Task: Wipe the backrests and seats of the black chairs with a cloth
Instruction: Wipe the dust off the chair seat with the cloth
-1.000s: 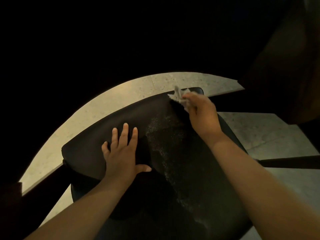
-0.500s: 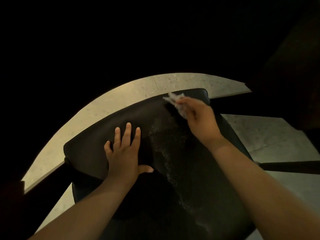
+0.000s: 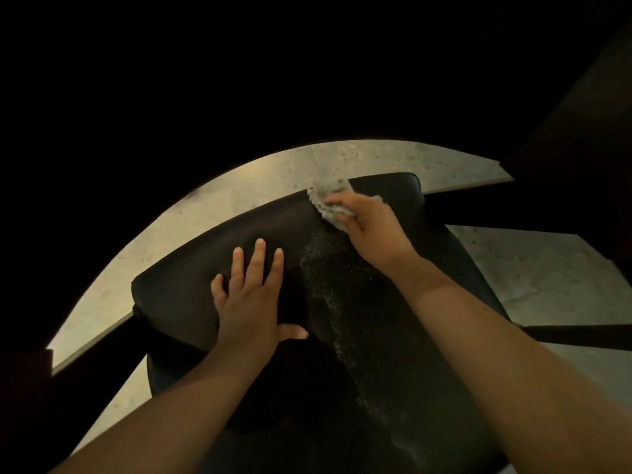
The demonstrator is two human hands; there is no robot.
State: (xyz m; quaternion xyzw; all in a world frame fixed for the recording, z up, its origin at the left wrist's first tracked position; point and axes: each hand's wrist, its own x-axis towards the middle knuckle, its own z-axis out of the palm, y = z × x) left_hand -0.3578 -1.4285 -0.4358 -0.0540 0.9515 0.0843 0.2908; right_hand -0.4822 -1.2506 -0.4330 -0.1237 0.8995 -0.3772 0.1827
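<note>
Fingers (image 3: 259, 254) of left hand (image 3: 251, 302): spread, flat against backrest (image 3: 184, 268), thumb out to the side. Just right of that, pale speckled streak (image 3: 325, 285) down backrest and seat (image 3: 427, 388). Further right, at backrest's top edge, right hand (image 3: 372, 234) curled on crumpled cloth (image 3: 325, 203), pressing it down. Behind, lit stone floor (image 3: 222, 200); beyond, only dark. Far right, dark bar (image 3: 581, 335) across floor.

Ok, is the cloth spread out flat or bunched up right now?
Bunched up. The cloth shows as a crumpled wad under the right hand, pressed at the top edge of the backrest.
</note>
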